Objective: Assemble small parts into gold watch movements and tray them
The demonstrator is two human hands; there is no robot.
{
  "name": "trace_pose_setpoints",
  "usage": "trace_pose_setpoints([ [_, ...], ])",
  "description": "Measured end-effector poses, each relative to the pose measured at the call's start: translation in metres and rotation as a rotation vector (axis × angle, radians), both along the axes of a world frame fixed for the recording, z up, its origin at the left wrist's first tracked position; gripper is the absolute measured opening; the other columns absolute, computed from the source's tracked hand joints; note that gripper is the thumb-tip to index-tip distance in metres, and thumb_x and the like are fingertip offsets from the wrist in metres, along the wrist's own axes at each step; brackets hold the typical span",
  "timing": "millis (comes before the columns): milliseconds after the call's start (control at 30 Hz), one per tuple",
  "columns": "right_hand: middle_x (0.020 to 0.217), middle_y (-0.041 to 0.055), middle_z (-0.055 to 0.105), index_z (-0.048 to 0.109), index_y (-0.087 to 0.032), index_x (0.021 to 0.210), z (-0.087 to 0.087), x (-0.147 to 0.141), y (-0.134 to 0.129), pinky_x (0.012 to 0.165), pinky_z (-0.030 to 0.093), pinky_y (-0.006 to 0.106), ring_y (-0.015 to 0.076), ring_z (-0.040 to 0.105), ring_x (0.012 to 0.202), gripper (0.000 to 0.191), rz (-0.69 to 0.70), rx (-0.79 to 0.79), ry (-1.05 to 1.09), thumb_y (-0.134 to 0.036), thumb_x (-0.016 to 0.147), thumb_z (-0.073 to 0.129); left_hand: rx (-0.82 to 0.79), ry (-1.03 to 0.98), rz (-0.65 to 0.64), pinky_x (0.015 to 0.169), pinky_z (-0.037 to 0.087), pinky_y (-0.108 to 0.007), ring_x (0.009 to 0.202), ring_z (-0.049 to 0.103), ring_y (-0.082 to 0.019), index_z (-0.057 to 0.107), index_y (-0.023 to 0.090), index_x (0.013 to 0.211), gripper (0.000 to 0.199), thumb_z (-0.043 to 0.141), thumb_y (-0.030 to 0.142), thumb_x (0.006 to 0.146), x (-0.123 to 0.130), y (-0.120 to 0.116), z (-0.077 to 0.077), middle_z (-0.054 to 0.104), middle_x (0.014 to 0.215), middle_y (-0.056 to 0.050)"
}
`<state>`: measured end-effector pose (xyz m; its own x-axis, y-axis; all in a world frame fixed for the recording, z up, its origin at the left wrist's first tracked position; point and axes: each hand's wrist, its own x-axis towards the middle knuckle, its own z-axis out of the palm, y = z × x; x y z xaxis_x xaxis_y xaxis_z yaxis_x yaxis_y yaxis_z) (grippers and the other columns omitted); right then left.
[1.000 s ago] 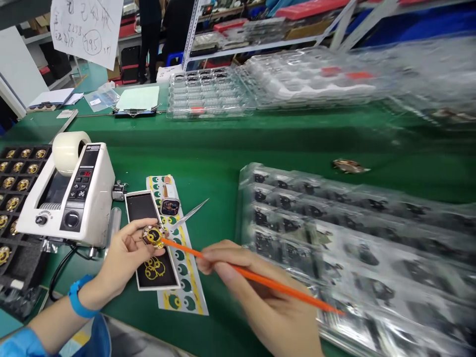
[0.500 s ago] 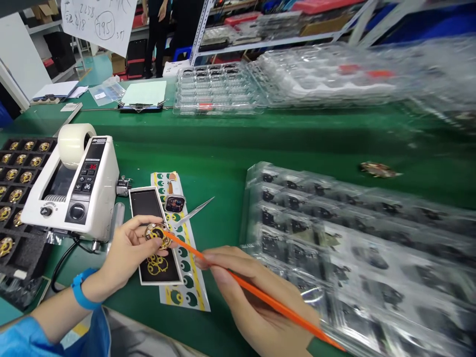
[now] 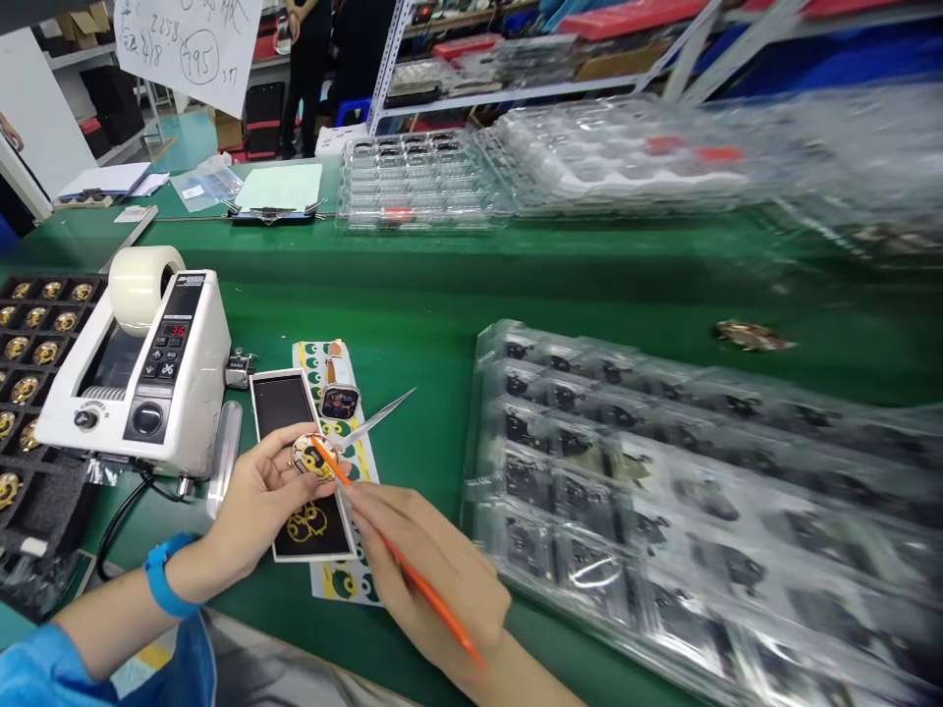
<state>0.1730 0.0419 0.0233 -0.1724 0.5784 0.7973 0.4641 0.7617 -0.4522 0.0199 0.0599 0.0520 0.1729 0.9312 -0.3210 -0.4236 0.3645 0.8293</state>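
My left hand (image 3: 269, 496) is closed round the rim of a round gold watch movement (image 3: 315, 459), its face up, above a white-edged black tray (image 3: 287, 403). Yellow ring-shaped pieces (image 3: 305, 522) lie in that tray. In a pen grip, my right hand (image 3: 427, 565) holds a slim orange stick-like tool (image 3: 434, 594), its tip at the movement's face. Whether the tip presses on it, I cannot tell. A pointed silver blade (image 3: 383, 412) sticks out beyond my left fingertips; its other end is hidden. Under the tray lies a sticker sheet (image 3: 344, 584) with a smartwatch (image 3: 340, 401) on it.
A white tape dispenser (image 3: 184, 393) stands at left, beside a black foam tray (image 3: 55, 501) holding several gold movements. Clear plastic trays (image 3: 508, 579) with dark parts cover the right. Behind are a clipboard (image 3: 280, 187) and stacked clear trays (image 3: 419, 182). A person (image 3: 305, 69) stands beyond.
My right hand has moved left and closer to my left hand, tilting the orange tool more steeply. Its tip is now further over the movement's face. The view has shifted slightly.
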Motion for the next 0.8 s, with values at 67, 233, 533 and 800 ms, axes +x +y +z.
trace_pose_setpoints([
  [67, 0.091, 0.0169, 0.075, 0.066, -0.007, 0.113, -0.004, 0.001, 0.0, 0.074, 0.063, 0.033, 0.0234, 0.073, 0.086, 0.03, 0.0, 0.113, -0.156, 0.001, 0.087, 0.054, 0.007, 0.0, 0.0, 0.086, 0.057, -0.033, 0.095, 0.073, -0.024, 0.067, 0.018, 0.11, 0.051, 0.088, 0.03, 0.065, 0.0, 0.001, 0.0, 0.077, 0.096, -0.007],
  [233, 0.092, 0.02, 0.075, 0.065, -0.003, 0.113, -0.006, 0.005, 0.003, 0.073, 0.064, 0.038, 0.0279, 0.073, 0.088, 0.03, 0.044, 0.254, -0.368, -0.001, 0.09, 0.045, 0.007, 0.007, 0.0, 0.08, 0.057, -0.028, 0.092, 0.074, -0.024, 0.068, 0.017, 0.108, 0.047, 0.086, 0.026, 0.066, -0.001, 0.003, 0.001, 0.077, 0.09, -0.008],
  [533, 0.09, 0.0097, 0.07, 0.063, -0.022, 0.117, 0.005, 0.02, 0.002, 0.059, 0.057, 0.033, 0.0208, 0.068, 0.078, 0.036, -0.067, 0.03, 0.027, -0.003, 0.087, 0.054, -0.009, 0.064, -0.026, 0.062, 0.057, -0.023, 0.071, 0.074, -0.018, 0.068, 0.016, 0.094, 0.036, 0.086, 0.023, 0.063, -0.005, 0.004, 0.003, 0.076, 0.078, -0.004],
  [800, 0.082, 0.0047, 0.059, 0.068, -0.023, 0.099, 0.0, 0.026, 0.006, 0.061, 0.047, 0.033, 0.0197, 0.058, 0.076, 0.027, -0.162, -0.176, 0.254, -0.017, 0.097, 0.042, 0.024, 0.17, -0.097, 0.04, 0.043, -0.015, 0.055, 0.069, -0.015, 0.062, 0.015, 0.079, 0.03, 0.085, 0.02, 0.06, -0.003, 0.004, 0.007, 0.069, 0.066, -0.001],
])
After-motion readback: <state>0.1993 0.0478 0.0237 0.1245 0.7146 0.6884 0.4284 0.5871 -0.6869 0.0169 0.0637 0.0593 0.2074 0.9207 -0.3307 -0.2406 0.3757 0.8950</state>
